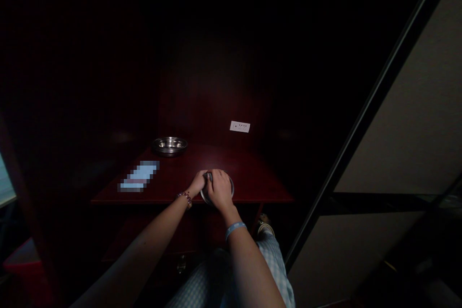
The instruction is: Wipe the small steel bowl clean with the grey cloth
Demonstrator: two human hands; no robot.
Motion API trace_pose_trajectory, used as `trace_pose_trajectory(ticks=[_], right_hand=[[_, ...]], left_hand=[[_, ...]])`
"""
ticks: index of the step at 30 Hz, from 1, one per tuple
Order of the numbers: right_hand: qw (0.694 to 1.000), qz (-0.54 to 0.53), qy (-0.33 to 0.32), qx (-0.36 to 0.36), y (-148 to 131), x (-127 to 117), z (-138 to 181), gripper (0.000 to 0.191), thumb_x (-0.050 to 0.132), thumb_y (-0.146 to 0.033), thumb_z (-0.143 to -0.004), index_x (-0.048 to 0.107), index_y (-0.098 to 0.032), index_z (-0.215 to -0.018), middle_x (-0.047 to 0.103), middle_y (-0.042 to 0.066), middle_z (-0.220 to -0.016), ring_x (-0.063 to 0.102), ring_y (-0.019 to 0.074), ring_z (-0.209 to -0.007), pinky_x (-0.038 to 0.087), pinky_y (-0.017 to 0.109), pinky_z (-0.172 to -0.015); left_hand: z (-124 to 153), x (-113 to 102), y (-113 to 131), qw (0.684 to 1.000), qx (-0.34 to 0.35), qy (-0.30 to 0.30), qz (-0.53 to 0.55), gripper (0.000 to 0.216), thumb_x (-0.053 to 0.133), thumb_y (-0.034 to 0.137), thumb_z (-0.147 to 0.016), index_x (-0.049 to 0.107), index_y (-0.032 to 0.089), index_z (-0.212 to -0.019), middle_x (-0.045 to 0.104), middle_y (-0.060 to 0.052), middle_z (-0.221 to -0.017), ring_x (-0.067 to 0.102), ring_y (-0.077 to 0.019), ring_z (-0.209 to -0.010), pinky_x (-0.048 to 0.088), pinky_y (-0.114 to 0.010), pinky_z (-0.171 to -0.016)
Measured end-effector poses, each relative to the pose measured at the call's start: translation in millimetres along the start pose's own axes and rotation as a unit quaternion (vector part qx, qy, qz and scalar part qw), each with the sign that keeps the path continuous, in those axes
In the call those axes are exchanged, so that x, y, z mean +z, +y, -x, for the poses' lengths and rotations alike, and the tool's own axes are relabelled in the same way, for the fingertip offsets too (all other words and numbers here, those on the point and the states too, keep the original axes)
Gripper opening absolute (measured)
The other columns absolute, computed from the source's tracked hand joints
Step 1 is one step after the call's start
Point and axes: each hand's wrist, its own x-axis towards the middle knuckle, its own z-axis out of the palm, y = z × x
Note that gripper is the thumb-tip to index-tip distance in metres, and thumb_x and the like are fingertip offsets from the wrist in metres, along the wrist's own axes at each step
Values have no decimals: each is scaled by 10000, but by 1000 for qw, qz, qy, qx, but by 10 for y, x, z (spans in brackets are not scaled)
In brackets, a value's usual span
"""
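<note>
At the front edge of the dark red shelf (pixel 245 173), both my hands are on a round, grey, metal-rimmed thing (pixel 231 187). Shadow and my fingers cover most of it, so I cannot make out its exact kind. My left hand (pixel 198 184), with a beaded bracelet at the wrist, grips it from the left side. Over its top lies my right hand (pixel 221 190), fingers bent around it; a light blue band circles that wrist. Shiny steel dishes (pixel 169 152), apparently stacked, stand farther back to the left, apart from my hands.
A blurred-out flat light blue object (pixel 140 175) lies on the shelf's left part. A white socket plate (pixel 240 126) is on the back wall. Dark panels enclose the sides, with a slanted frame edge (pixel 346 149) at right. A red container (pixel 27 262) is low at left.
</note>
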Motion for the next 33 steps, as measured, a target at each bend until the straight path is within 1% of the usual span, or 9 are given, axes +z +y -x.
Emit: trace_pose_trajectory(ticks=[7,13,17,22,28,33], right_hand=[[1000,-10,-6,-13,-42,-33,7,196,373,-239,-919,551,-192,-986,615,73,-993,502,215,-955,373,334,-854],[999,-30,-7,-22,-56,-54,12,210,389,-244,-910,561,-198,-1021,627,68,-1016,505,214,-964,378,334,-844],[998,-41,-16,-41,-61,-66,12,207,424,-253,-889,574,-210,-1025,636,60,-1018,506,215,-974,379,341,-854],[997,-32,-29,-61,-46,-56,17,159,484,-257,-850,595,-209,-953,649,57,-920,515,218,-947,384,344,-859],[996,-14,-39,-82,-19,-37,40,143,520,-275,-826,594,-199,-922,654,63,-914,523,223,-927,391,349,-854],[995,-15,-43,-88,-2,-38,46,150,521,-285,-822,595,-199,-919,660,70,-910,533,226,-924,391,355,-853]], left_hand=[[9,-23,62,999,-27,11,43,107,527,219,-612,597,151,-567,642,-17,-603,553,-161,-632,454,-289,-705],[20,-37,54,997,-21,-1,79,135,518,272,-644,543,167,-564,592,-10,-590,528,-154,-626,441,-282,-683],[-1,-47,-30,998,-13,7,67,191,527,309,-681,482,179,-547,530,1,-560,505,-155,-618,428,-277,-651],[-57,-58,-129,999,-4,11,52,275,527,373,-727,427,191,-548,457,27,-537,455,-126,-562,401,-264,-602],[-65,-74,-129,997,9,71,33,318,502,462,-718,416,209,-546,425,41,-524,440,-116,-530,386,-249,-553],[-42,-55,-105,997,3,74,24,324,483,490,-712,425,216,-551,418,40,-501,448,-124,-525,377,-255,-537]])
